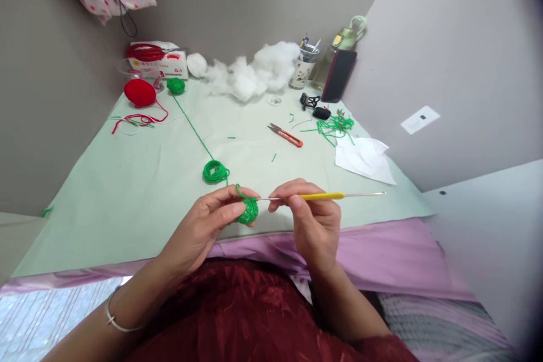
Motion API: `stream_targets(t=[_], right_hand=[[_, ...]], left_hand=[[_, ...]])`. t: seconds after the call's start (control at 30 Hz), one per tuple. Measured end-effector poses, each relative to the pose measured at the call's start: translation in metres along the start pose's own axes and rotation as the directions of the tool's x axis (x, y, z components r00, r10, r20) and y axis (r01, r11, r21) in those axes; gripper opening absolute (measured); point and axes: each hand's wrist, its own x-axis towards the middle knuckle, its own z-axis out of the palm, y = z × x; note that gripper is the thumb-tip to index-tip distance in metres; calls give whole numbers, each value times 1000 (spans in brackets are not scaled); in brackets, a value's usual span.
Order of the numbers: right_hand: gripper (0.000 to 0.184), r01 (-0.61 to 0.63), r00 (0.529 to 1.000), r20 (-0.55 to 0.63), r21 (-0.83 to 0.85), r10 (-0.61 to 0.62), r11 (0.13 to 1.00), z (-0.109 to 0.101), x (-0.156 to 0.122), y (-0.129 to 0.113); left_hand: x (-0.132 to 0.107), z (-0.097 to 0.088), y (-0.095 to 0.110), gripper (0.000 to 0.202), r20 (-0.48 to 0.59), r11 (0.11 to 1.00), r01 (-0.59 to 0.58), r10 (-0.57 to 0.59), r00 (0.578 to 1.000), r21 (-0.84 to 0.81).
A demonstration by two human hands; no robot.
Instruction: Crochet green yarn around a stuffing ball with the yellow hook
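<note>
My left hand [212,216] pinches a small round green crochet piece [248,212] between thumb and fingers. Over its fingers passes a strand of green yarn, which leads to a loose green coil [215,171] on the table and on to a green yarn ball [175,86] at the back. In my right hand [311,218] is a crochet hook [323,196] with a yellow grip, held like a pen. One metal end of the hook meets the top edge of the crochet piece; the other points right. Whether a loop sits on the hook is too small to tell.
Orange thread snips [286,134] lie mid-table. Red yarn [140,93] and a box [158,59] are back left, white stuffing [254,70] at the back. A pen cup [302,70], bottle [324,65], phone [339,76], green scraps [335,126] and white paper [363,158] stand or lie right.
</note>
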Motion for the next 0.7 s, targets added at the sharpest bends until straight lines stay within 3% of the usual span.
stream_targets(t=[0.3, 0.5, 0.7], right_hand=[[15, -76, 997, -21, 71, 78, 995, 3, -4, 4], [15, -18, 999, 32, 44, 16, 999, 9, -8, 7], [15, -51, 998, 30, 111, 48, 992, 4, -6, 9]], left_hand=[[-1, 0, 0, 17, 33, 1000, 26, -26, 999, 7], [-1, -3, -6, 60, 92, 1000, -6, 8, 996, -14], [0, -6, -5, 65, 85, 1000, -23, 24, 996, -6]])
